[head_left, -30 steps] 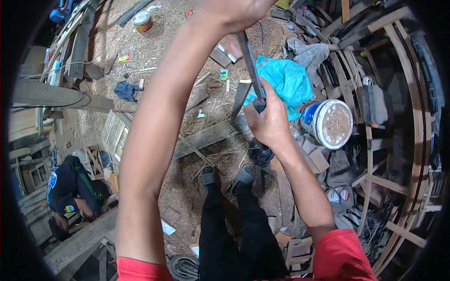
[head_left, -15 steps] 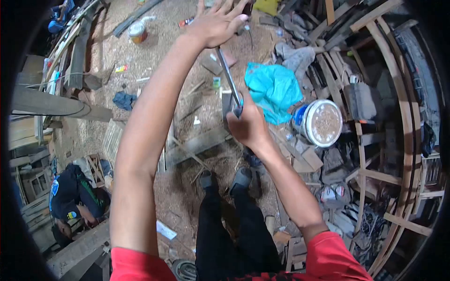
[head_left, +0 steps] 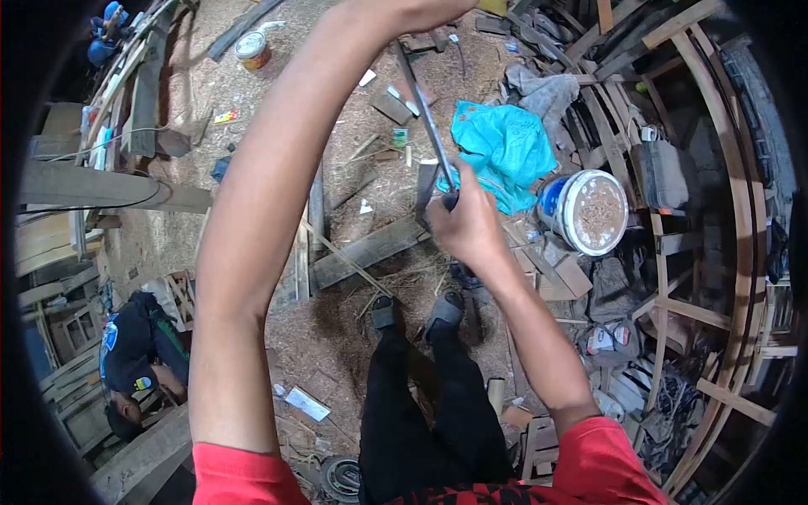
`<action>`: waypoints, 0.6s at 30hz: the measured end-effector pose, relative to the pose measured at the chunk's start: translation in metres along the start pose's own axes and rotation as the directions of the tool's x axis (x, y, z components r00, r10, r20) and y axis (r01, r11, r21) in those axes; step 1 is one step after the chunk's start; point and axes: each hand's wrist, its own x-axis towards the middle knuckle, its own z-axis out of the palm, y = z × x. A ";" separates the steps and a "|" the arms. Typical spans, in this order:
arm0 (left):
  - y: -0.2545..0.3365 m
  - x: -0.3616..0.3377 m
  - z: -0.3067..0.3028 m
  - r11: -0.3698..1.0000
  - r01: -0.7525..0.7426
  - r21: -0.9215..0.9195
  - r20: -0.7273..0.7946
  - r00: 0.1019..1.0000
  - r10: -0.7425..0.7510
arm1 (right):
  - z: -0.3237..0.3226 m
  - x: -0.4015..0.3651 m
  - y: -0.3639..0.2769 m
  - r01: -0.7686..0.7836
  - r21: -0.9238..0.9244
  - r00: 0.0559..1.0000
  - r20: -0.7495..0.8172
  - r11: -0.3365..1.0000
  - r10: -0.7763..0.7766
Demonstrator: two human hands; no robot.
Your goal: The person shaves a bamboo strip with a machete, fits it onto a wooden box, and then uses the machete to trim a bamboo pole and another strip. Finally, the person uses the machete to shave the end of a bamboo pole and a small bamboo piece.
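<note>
My right hand (head_left: 467, 215) is closed around the dark, partly light-blue end of a long narrow metal-looking strip (head_left: 425, 109). From my fist the strip slants up and to the left, passing just under my left wrist. Only the lower part of my left hand (head_left: 433, 12) shows at the top edge; its fingers are cut off by the frame. Below the strip, a crumpled turquoise plastic sheet (head_left: 505, 151) lies on the ground to the right of my right hand.
A white-rimmed bucket (head_left: 595, 213) of brownish material stands at right, near stacked timber frames (head_left: 715, 109). A plank (head_left: 370, 252) lies ahead of my feet among wood scraps. At lower left a person (head_left: 139, 349) bends over. A small tub (head_left: 252, 50) sits farther off.
My left hand has moved up, mostly out of the frame. My right hand, still holding the strip, sits slightly lower and farther right. The view has shifted slightly.
</note>
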 end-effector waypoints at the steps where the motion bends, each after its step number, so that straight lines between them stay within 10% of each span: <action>1: 0.006 -0.016 0.009 0.999 0.025 -0.031 0.041 0.999 -0.024 | 0.000 -0.004 0.004 0.052 -0.013 0.998 -0.022 0.999 -0.052; 5: 0.035 -0.119 0.098 0.992 0.122 -0.033 -0.098 0.987 -0.125 | 0.052 -0.005 0.066 0.007 -0.227 0.999 0.032 0.974 0.000; 8: 0.025 -0.123 0.086 0.963 0.248 0.106 -0.016 0.969 -0.248 | 0.030 -0.010 0.042 -0.151 0.081 0.977 0.162 0.985 0.136; 9: 0.029 -0.130 0.065 0.851 0.420 -0.314 0.087 0.906 -0.415 | 0.029 -0.014 0.038 -0.275 0.130 0.944 0.223 0.952 0.242; 11: 0.025 -0.130 0.013 0.140 0.571 -0.809 0.416 0.725 -0.550 | 0.038 -0.002 0.051 -0.135 0.040 0.988 0.074 0.990 0.132; 14: 0.069 -0.150 -0.028 -0.039 0.667 -0.744 0.603 0.646 -0.468 | 0.044 0.009 0.057 -0.110 0.037 0.993 0.049 0.993 0.108; 18: 0.098 -0.172 -0.020 0.044 0.589 -0.807 0.484 0.702 -0.523 | 0.063 0.015 0.064 -0.345 0.045 0.923 0.198 0.937 0.330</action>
